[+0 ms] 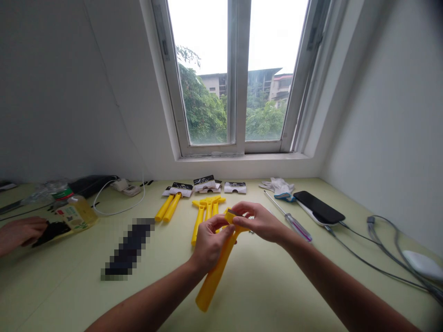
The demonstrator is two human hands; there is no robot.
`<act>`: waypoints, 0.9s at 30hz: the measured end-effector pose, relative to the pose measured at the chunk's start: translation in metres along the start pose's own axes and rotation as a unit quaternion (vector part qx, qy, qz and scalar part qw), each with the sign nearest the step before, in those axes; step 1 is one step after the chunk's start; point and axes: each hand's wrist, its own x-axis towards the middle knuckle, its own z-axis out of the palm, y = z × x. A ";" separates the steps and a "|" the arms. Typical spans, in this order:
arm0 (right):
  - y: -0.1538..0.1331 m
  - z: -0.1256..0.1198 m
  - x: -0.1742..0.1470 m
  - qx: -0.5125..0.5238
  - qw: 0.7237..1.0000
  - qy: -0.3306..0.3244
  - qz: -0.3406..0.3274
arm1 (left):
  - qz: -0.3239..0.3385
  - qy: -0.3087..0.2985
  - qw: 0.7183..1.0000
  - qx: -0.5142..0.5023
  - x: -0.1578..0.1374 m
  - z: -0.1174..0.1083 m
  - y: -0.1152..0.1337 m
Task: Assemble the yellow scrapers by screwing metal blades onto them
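One yellow scraper (212, 289) is slanting above the table (277, 290), its thick, plain handle pointing down toward the person and a dark strip showing on its head. The left hand (212, 240) is closing around its upper part; the right hand (258, 222) is pinching its head. Beyond, one screwdriver (297, 226), at least three clustered yellow tools (198, 226) and two yellow handles (172, 207) are lying.

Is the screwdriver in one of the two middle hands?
No, the screwdriver lies on the table, while the left hand and right hand hold a yellow tool.
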 end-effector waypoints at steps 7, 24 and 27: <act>0.000 -0.003 -0.003 0.047 0.999 -0.005 0.005 | -0.024 -0.023 0.999 -0.013 0.000 0.002 0.005; 0.055 -0.087 -0.008 -0.350 0.904 0.050 0.241 | -0.044 -0.009 0.995 -0.088 0.009 -0.005 -0.010; 0.089 -0.106 -0.022 -0.368 0.872 0.007 0.323 | -0.036 0.006 0.995 -0.089 0.014 -0.009 -0.013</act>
